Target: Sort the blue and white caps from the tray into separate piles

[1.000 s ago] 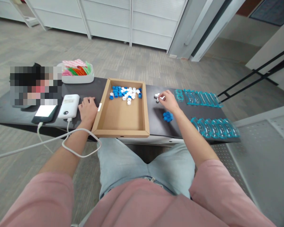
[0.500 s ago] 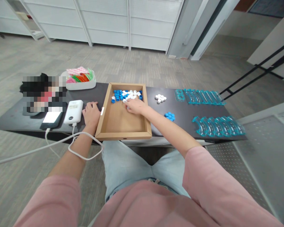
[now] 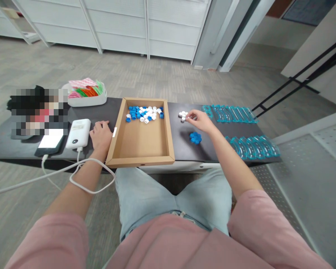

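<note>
My right hand (image 3: 198, 119) is over the table right of the cardboard tray (image 3: 169, 144). Its fingertips pinch a small white hexagonal piece, mostly hidden by the fingers, at the edge of a cluster of white pieces (image 3: 182, 114). Nearer to me, a cluster of blue hexagonal pieces (image 3: 195, 138) lies on the dark table. Inside the tray, many loose blue pieces (image 3: 133, 113) and white pieces (image 3: 149, 111) are mixed along its far end. My left hand (image 3: 100, 133) rests flat on the table against the tray's left side, fingers apart and holding nothing.
At the left lie a white power bank (image 3: 78, 133) with a cable and a phone (image 3: 50, 141). Behind them is a white basket (image 3: 87, 101) with colourful strips. Two rows of clear teal plastic parts (image 3: 235, 114) are at the right of the table.
My right hand has moved right, from the loose pieces in the tray to the white cluster on the table. My left hand has stayed beside the tray. The view has shifted slightly.
</note>
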A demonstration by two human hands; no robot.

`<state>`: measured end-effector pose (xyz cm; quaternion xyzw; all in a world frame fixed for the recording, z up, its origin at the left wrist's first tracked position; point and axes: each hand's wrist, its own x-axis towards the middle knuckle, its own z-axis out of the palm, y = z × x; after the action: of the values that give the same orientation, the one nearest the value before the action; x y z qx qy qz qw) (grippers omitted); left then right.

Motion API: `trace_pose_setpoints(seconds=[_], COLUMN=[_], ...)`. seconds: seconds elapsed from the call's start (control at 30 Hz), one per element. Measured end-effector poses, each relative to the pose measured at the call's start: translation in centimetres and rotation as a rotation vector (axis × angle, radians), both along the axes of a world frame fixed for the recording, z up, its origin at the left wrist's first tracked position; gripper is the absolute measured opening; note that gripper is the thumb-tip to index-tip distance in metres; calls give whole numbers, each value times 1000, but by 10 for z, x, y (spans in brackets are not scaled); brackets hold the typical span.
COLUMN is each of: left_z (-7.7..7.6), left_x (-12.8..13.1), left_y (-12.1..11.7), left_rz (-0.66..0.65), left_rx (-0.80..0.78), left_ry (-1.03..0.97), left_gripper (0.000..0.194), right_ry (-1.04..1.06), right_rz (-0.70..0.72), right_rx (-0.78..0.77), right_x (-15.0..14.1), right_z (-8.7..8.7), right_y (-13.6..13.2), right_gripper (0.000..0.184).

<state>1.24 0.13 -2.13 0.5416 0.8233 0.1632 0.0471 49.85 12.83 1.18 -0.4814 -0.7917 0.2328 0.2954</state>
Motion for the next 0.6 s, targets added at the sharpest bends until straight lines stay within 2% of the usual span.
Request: trace_pose_setpoints(seconds=[0.1, 0.2, 0.33, 0.43, 0.6], left_z=[-2, -2, 4, 9, 12], left_x=[-1, 0, 4, 8, 10], left_y=[1, 2, 1, 0, -1], left_rz=[5, 19, 27, 29, 33], left_rx=[2, -8, -45, -73, -99], left_ry=[25, 50, 73, 84, 102], left_gripper=[63, 61, 61, 61, 57], right_ry=[-13, -23, -12, 43, 80], right_rz=[-191, -225, -222, -239, -277], right_rx=[-71, -122, -166, -190, -179], right_x=[40, 52, 44, 32, 19], right_z=[-18, -34, -46, -51, -57], right_y=[1, -1, 5, 15, 32], right_gripper=[18, 21, 24, 35, 80])
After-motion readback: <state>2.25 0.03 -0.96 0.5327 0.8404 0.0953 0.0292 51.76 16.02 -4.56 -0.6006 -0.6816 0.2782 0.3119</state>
